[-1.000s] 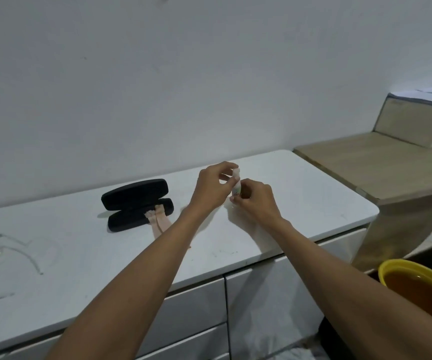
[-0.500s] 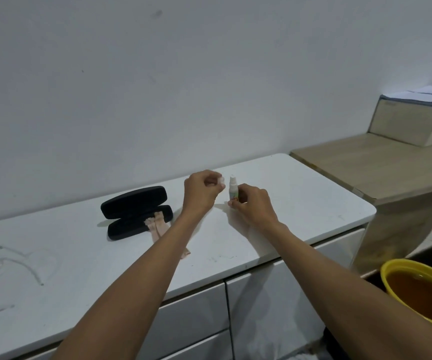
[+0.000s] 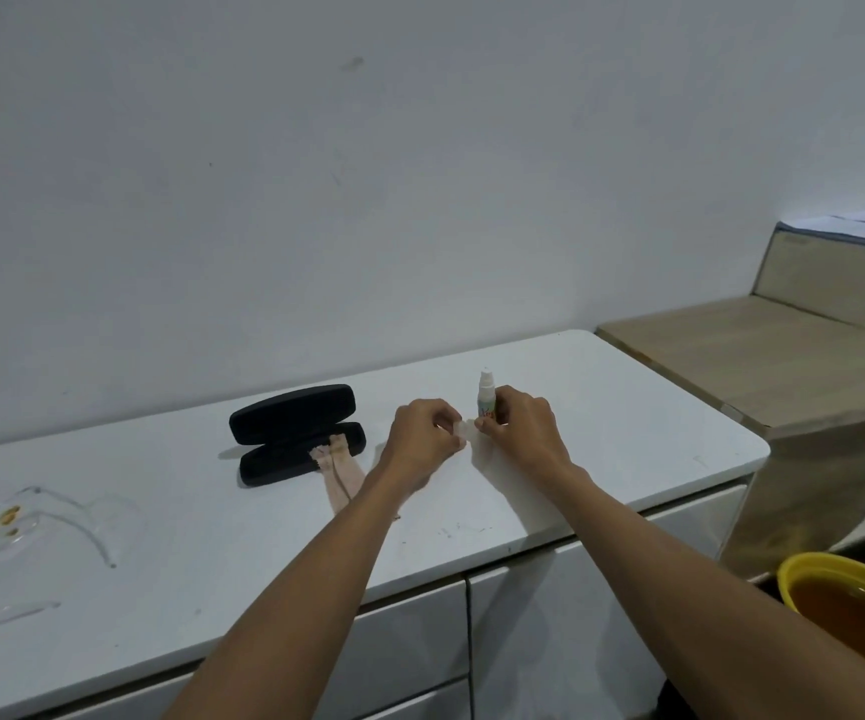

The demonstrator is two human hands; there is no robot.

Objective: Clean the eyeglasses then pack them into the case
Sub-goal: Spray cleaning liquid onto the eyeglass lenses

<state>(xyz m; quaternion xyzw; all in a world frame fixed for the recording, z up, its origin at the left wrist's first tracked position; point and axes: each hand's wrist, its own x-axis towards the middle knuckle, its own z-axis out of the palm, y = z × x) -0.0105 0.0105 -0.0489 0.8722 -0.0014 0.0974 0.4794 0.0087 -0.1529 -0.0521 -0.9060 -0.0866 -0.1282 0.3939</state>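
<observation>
**Beside the case: bottle uncapped, glasses lying far to the left**

Right of the black case [image 3: 295, 433], a small white spray bottle [image 3: 486, 400] is being held upright on the white countertop [image 3: 628, 433] by the right hand [image 3: 521, 433], with fingers closed around its lower body and its nozzle bared. Just beside it, on the side nearer the case, something small and pale, likely the bottle's cap [image 3: 464, 427], is being pinched in the curled left hand [image 3: 422, 441]. No other object is being gripped by either hand.

The case is lying open, lid tipped back toward the wall, its long axis running roughly left-right. A pinkish cloth [image 3: 339, 478] is being left draped out of its near half onto the counter, partly passing under the left forearm.

The clear-framed eyeglasses [image 3: 30, 532] are being left well to the left of the case, near the picture's edge. They are faint against the white top; brownish smudges are showing on one lens, and a temple arm is seen curving toward the case. Their exact pose cannot be told.

Judgement: cleaning is only being prepared. The glasses lie on the far side of the case from both hands, the left hand being the nearer. A leftward reach past the case is being called for, once the cap is put down.
</observation>
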